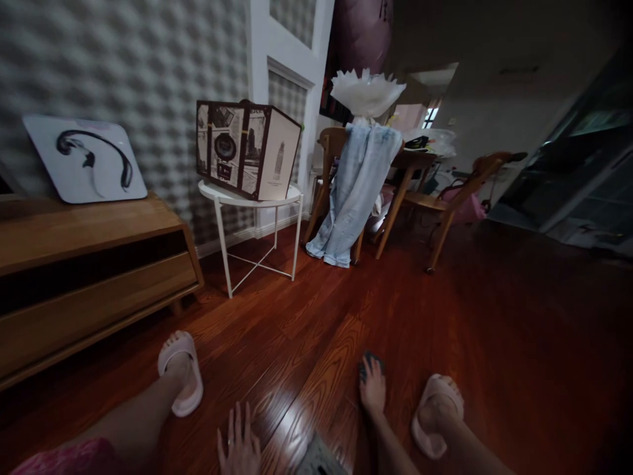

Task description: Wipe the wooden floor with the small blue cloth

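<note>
My left hand (239, 443) is low in the view over the wooden floor (291, 336), its fingers stretched and spread, with a ring on one finger. Nothing is in it, and I cannot tell whether it touches the boards. Further forward, my right hand (374, 390) reaches down to the floor with its fingers over a small dark grey-green thing (374, 361). The hand covers much of that thing, so its kind is unclear. Between the two arms, a grey object (320, 458) with a dark mark is cut off by the bottom edge.
My feet wear pale slippers (190, 389) on either side. At left stands a low wooden cabinet (99, 290) bearing a white panel (86, 158). A patterned box (247, 150) sits on a white side table (225, 192). Jeans (359, 181) hang over a chair beside another wooden chair (452, 198).
</note>
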`<action>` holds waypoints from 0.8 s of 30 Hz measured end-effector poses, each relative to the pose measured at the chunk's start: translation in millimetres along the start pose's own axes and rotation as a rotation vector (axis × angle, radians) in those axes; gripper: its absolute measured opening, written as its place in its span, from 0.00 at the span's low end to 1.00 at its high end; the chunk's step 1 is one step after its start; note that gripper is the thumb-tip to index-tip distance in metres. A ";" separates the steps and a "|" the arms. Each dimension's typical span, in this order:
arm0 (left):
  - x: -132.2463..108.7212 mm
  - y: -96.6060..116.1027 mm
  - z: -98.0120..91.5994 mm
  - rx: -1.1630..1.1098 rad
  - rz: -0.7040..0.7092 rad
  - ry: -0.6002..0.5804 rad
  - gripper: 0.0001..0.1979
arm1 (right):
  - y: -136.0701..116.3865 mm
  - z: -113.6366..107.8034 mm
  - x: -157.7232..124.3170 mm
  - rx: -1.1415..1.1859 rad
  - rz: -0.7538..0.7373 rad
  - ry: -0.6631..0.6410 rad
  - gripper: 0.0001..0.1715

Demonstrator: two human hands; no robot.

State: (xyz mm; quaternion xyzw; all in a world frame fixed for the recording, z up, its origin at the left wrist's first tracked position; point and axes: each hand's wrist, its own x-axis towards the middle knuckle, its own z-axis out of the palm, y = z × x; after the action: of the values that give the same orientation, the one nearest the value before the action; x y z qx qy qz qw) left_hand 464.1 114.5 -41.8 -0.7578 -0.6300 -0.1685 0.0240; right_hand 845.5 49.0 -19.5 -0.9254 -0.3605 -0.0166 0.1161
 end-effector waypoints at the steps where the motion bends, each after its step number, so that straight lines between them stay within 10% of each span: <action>1: 0.3 1.3 -4.6 0.010 0.008 -0.015 0.31 | 23.0 0.2 -1.7 -0.023 0.092 0.055 0.38; 4: 1.0 4.2 -14.4 0.023 0.010 -0.037 0.31 | 54.8 6.9 -20.0 -0.028 0.261 0.187 0.38; 8: 1.2 6.5 -21.0 -0.011 -0.005 -0.025 0.32 | 8.9 17.4 -42.7 0.040 0.330 0.236 0.39; 18: -0.8 5.7 -16.7 -0.043 0.008 0.018 0.32 | -191.5 45.6 -128.1 0.337 -0.536 -0.212 0.43; 24: -0.2 3.7 -12.4 -0.042 0.017 0.040 0.34 | -198.6 34.7 -111.2 0.318 -0.751 -0.243 0.39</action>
State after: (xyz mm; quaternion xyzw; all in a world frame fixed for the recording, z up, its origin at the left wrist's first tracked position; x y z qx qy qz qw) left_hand 464.8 110.4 -29.6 -0.7599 -0.6191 -0.1967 0.0220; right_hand 628.1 124.8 -25.7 -0.6954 -0.6818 0.1074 0.2000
